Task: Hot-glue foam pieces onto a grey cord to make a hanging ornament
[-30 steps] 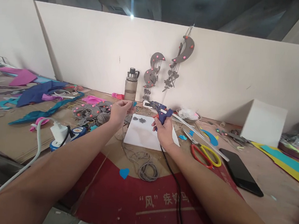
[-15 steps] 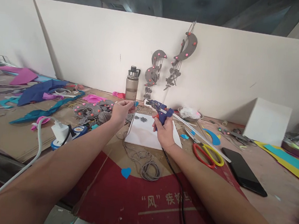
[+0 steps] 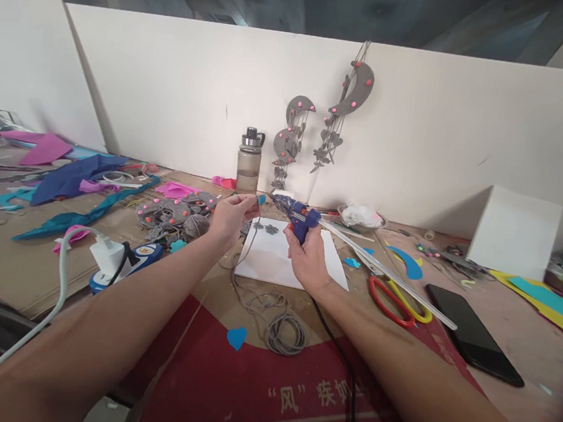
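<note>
Your right hand (image 3: 307,257) is closed around the grip of the blue glue gun (image 3: 295,212), nozzle pointing left. Your left hand (image 3: 230,216) pinches a small blue heart (image 3: 261,199) between thumb and fingertips, with grey cord (image 3: 247,248) trailing from the pinch down to the loose coil (image 3: 284,325) on the red mat (image 3: 293,387). The nozzle tip sits just beside the heart, above the far edge of the white sheet (image 3: 276,264).

To do this step well:

1. Keep both hands over the white sheet, so any drip lands on it.
2. Hold the heart steady and bring the nozzle to it, not the reverse.
3. Squeeze the trigger gently; a small bead is likely enough for a piece this size.
4. Keep your fingertips clear of the nozzle (it is presumably hot).
5. Let the gun's black lead (image 3: 345,372) hang free so that it does not tug your aim.

The scissors (image 3: 397,304) and phone (image 3: 475,332) lie well to the right.
</note>
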`<move>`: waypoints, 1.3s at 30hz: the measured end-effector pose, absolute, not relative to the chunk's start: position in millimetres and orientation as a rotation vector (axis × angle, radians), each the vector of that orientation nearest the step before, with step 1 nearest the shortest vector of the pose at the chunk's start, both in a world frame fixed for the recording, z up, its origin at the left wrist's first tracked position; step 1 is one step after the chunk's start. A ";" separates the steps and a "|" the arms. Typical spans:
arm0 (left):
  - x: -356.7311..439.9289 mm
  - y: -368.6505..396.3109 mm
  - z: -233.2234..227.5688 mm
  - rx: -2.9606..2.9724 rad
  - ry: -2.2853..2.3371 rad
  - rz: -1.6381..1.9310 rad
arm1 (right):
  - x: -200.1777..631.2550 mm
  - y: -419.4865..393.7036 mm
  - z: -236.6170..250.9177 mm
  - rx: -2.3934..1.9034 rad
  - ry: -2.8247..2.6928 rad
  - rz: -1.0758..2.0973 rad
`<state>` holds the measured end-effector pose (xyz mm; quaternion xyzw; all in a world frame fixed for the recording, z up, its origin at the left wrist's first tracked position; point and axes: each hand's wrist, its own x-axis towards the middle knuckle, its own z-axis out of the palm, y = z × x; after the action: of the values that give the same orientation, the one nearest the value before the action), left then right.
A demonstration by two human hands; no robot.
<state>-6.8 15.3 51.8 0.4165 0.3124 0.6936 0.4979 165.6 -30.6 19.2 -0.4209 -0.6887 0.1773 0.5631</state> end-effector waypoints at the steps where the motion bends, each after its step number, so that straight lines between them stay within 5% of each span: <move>1: -6.5 15.2 51.6 1.015 0.746 1.681 | 165.5 -30.9 18.9 -0.998 -1.624 0.406; 39: 3.0 9.5 52.9 1.077 0.622 1.665 | 164.4 -32.7 18.1 -1.050 -1.683 0.270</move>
<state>3.0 9.5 52.9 0.4466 0.2582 0.6905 0.5071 164.4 -32.7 18.1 -0.4416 -0.7078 0.1137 0.5395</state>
